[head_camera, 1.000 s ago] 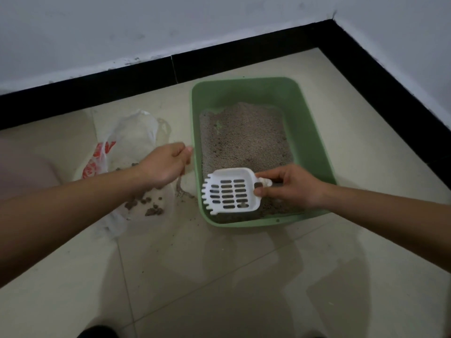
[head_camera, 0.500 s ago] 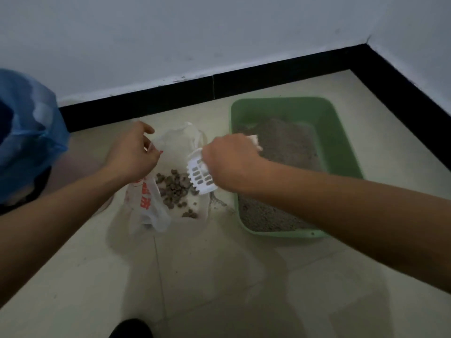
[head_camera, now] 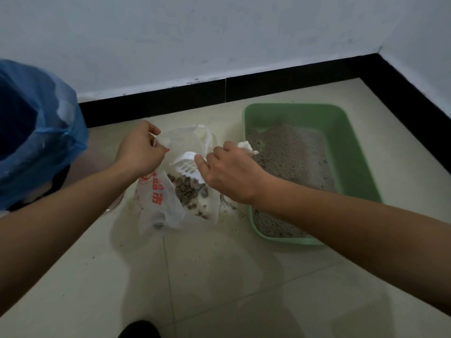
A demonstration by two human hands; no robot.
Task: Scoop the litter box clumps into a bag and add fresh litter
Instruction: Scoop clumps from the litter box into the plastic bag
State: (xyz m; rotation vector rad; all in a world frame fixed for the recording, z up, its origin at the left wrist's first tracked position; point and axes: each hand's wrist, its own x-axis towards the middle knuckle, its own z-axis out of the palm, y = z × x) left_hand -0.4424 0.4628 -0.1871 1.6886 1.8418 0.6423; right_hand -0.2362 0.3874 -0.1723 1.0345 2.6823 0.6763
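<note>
A green litter box (head_camera: 351,152) with grey litter (head_camera: 290,154) lies on the tiled floor at the right. Left of it sits a white plastic bag (head_camera: 158,203) with red print, and dark clumps (head_camera: 189,189) lie inside it. My left hand (head_camera: 139,150) pinches the bag's left rim and holds it up. My right hand (head_camera: 229,169) grips the handle of a white slotted scoop (head_camera: 186,164), whose head is tipped down into the bag's mouth above the clumps.
A blue plastic bag (head_camera: 34,132) bulges at the left edge. A black skirting (head_camera: 219,91) runs along the white walls and meets in a corner at the right. Spilt litter grains (head_camera: 229,206) lie between bag and box. A dark shoe tip (head_camera: 139,329) shows at the bottom.
My right hand has carried the scoop from the litter box over to the bag and tipped it in. My left hand has lifted the bag's rim. The view has swung left.
</note>
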